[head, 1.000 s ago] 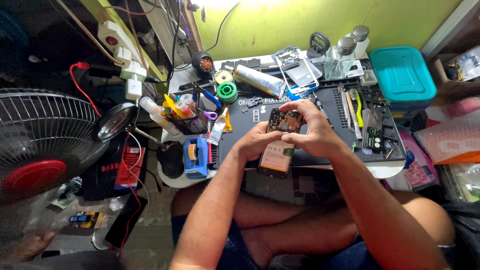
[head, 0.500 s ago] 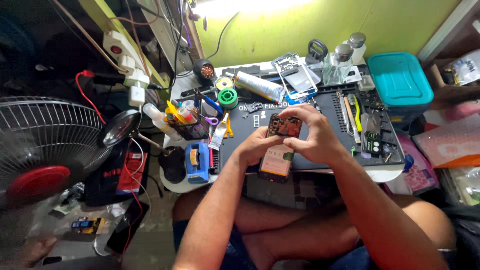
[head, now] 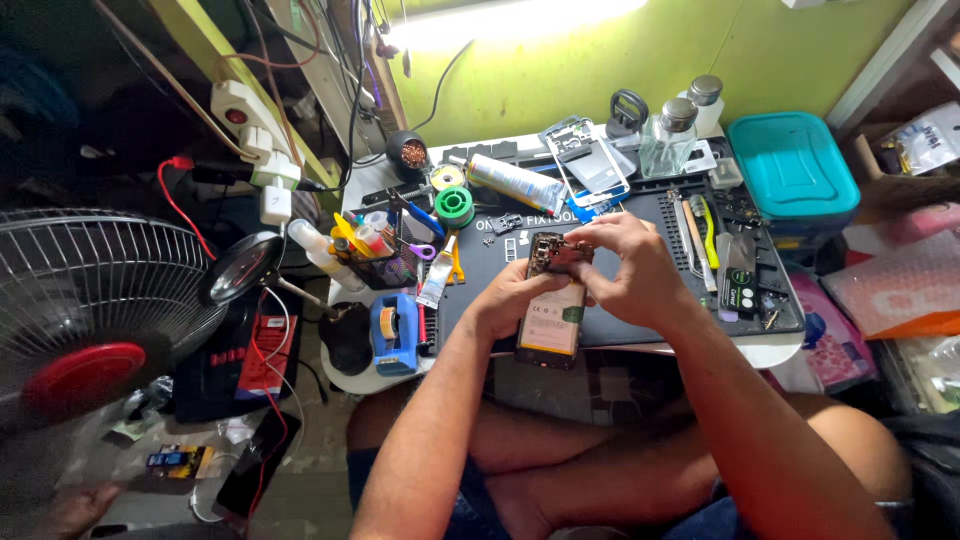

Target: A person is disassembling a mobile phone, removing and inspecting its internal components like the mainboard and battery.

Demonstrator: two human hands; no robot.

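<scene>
Head view: opened phone (head: 553,300) held over the front edge of the worktop (head: 790,352), back cover off, yellow-orange battery with a pale label showing. Left hand (head: 512,298) has its grip closed around the phone's left side. Right hand (head: 630,268) curls over the top end, fingertips (head: 585,240) pinched at the circuit board area; whether they hold a small part, cannot tell.

Dark work mat (head: 640,215) under the hands, white lettering along its top left. Behind it, a white tube (head: 516,183) with a coloured label lies on its side, next to a green reel (head: 456,207). Two clear glass bottles (head: 679,135) with metal caps stand at the back. Teal plastic box (head: 793,165) with lid sits at the right rear corner. Blue tape dispenser (head: 396,332) at the left front edge. Black basket (head: 375,262) of small bottles and tools just behind it. Pink padded envelope (head: 895,290) off to the right. Fan (head: 85,310) with a red hub on the far left.
</scene>
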